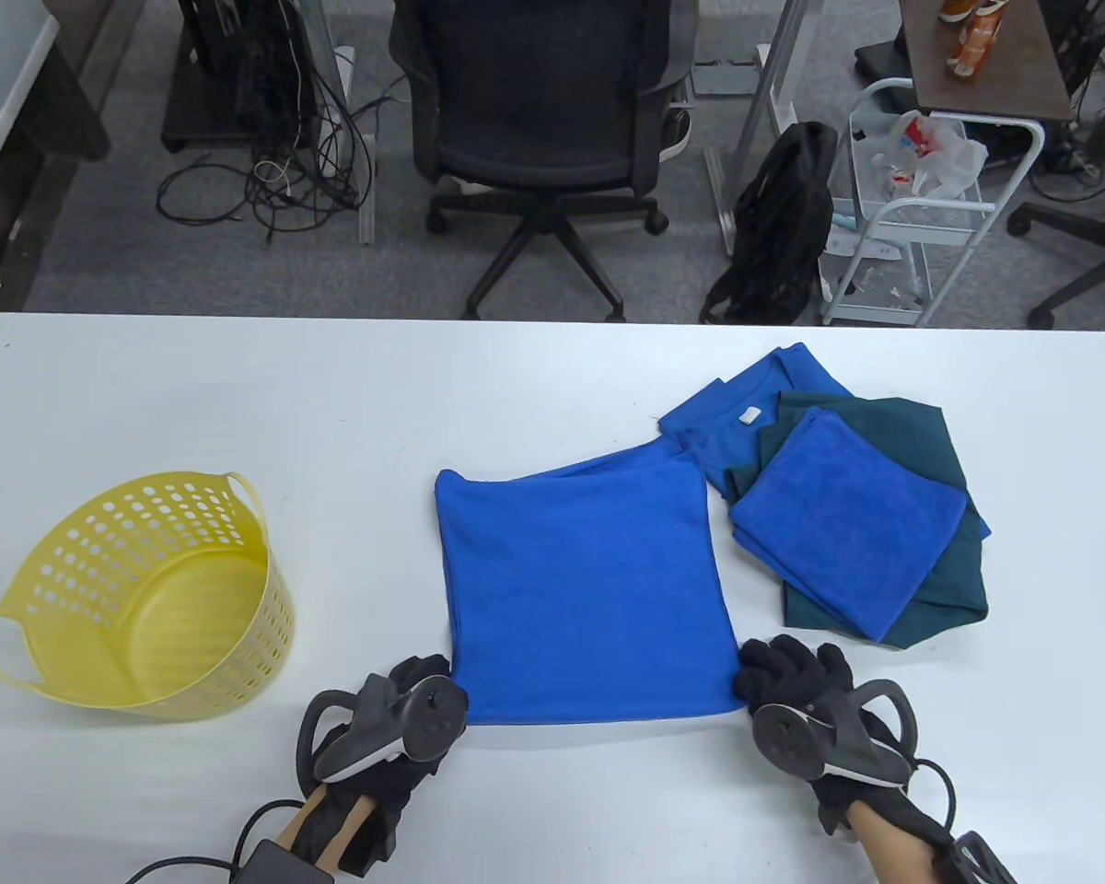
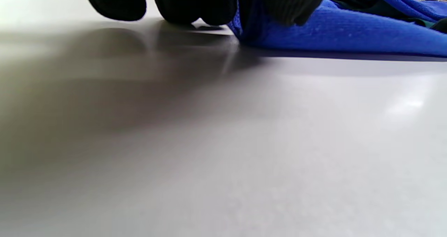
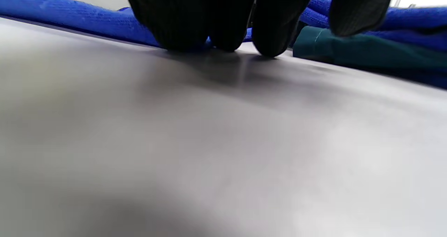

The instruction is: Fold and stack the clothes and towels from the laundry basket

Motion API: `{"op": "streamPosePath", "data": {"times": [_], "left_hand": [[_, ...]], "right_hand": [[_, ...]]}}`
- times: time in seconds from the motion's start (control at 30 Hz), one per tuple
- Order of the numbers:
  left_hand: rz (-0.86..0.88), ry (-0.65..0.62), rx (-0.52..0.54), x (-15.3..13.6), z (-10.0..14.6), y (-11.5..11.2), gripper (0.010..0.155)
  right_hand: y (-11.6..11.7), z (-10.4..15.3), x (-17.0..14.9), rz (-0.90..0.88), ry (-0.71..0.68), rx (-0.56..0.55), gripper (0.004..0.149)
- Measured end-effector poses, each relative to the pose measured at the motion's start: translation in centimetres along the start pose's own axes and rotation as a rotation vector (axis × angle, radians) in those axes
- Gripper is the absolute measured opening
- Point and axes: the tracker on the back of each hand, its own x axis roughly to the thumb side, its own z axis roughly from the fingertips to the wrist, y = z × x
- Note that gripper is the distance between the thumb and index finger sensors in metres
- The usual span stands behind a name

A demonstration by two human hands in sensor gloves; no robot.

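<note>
A blue towel [image 1: 585,589] lies flat, folded, in the middle of the white table. My left hand [image 1: 424,686] pinches its near left corner; in the left wrist view a fingertip [image 2: 279,2] lies on the towel's edge [image 2: 335,34]. My right hand [image 1: 778,672] holds the near right corner, its fingertips [image 3: 227,27] down on the table against the towel [image 3: 87,18]. To the right is a stack: a blue garment [image 1: 746,405], a dark green cloth [image 1: 939,460], and a folded blue towel [image 1: 838,525] on top.
A yellow perforated laundry basket [image 1: 83,571] stands at the left of the table with nothing showing inside. The table's far edge [image 1: 552,318] borders an office chair [image 1: 539,120], cables and a cart [image 1: 921,203] beyond.
</note>
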Motion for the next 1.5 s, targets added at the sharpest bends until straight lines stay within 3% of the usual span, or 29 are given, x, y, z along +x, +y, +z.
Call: {"op": "streamPosePath", "data": {"times": [0.17, 0.33, 0.47, 0.63, 0.73, 0.77, 0.87, 0.93, 1.03, 1.07, 1.17, 1.23, 1.3, 1.4, 1.5], "left_hand": [[0.016, 0.004, -0.003, -0.5, 0.0, 0.1, 0.046], [0.064, -0.014, 0.016, -1.2, 0.3, 0.5, 0.046], [0.165, -0.073, 0.046, -2.2, 0.3, 0.5, 0.046], [0.283, -0.167, -0.065, -3.2, 0.6, 1.6, 0.045], [0.389, -0.275, -0.290, -3.2, 1.3, 2.5, 0.045], [0.429, -0.315, -0.332, -3.1, 1.6, 2.7, 0.045], [0.526, -0.418, -0.281, -3.0, 3.1, 4.1, 0.045], [0.512, -0.381, -0.220, -2.9, 3.9, 5.1, 0.046], [0.289, -0.148, -0.085, -2.4, 3.7, 6.8, 0.046], [0.204, -0.062, -0.007, -1.8, 3.1, 7.4, 0.046], [0.007, 0.073, 0.069, 0.3, 0.5, 8.5, 0.045], [-0.116, 0.157, 0.084, 1.5, -2.2, 8.9, 0.045], [-0.188, 0.223, 0.078, 1.9, -5.5, 8.6, 0.045], [-0.234, 0.294, 0.021, 1.5, -8.9, 7.6, 0.045], [-0.245, 0.350, -0.007, 0.8, -10.5, 6.5, 0.049]], "right_hand": [[0.1, 0.3, -1.0, -0.103, 0.000, 0.012, 0.039], [-1.3, 1.2, -2.2, -0.228, 0.023, -0.040, 0.040], [-1.7, 1.6, -3.1, -0.410, -0.002, 0.018, 0.041], [-1.3, 1.6, -4.2, -0.680, -0.081, 0.173, 0.040], [-2.1, 2.2, -4.4, -0.954, -0.224, 0.320, 0.041], [-2.4, 2.4, -4.4, -0.996, -0.268, 0.294, 0.040], [-4.2, 3.5, -4.4, -1.084, -0.391, 0.205, 0.040], [-5.2, 3.9, -4.3, -1.029, -0.356, 0.154, 0.040], [-6.5, 3.8, -3.5, -0.730, -0.081, 0.094, 0.040], [-7.0, 3.0, -3.1, -0.596, -0.011, 0.045, 0.040], [-8.2, 0.1, -1.7, -0.293, 0.089, -0.039, 0.039], [-8.4, -2.8, -0.5, -0.068, 0.141, -0.037, 0.039], [-7.7, -5.9, 0.4, 0.149, 0.173, 0.041, 0.038], [-5.9, -9.2, 1.2, 0.344, 0.201, 0.101, 0.038], [-4.5, -10.7, 1.5, 0.472, 0.217, 0.058, 0.039]]}}
